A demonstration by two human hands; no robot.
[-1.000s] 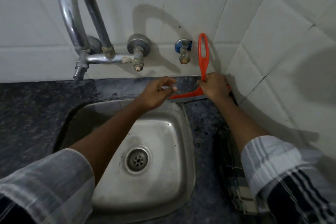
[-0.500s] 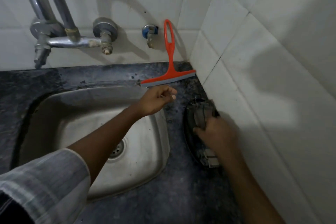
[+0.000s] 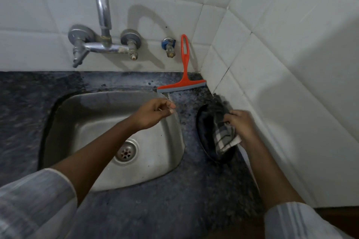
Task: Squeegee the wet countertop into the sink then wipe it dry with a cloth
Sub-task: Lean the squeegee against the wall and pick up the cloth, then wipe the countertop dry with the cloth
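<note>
Dark speckled stone countertop [image 3: 136, 209] wraps the steel sink [image 3: 108, 122], basin holding only its drain strainer [image 3: 126, 150]. Orange squeegee [image 3: 183, 75] stands propped against the tiled wall, blade on the counter. Right hand [image 3: 242, 124] clamps the checked cloth [image 3: 223, 134] over a dark dish [image 3: 206, 141]. Left hand [image 3: 153, 111] hovers above the sink, fingers loosely curled, holding nothing.

Cloth [image 3: 223, 134] partly behind right hand [image 3: 242, 126] (dark dish beneath, indistinct)

white tiled walls [image 3: 291, 48] meet in a corner – chrome wall tap [image 3: 103, 25] casts a curved shadow
</note>
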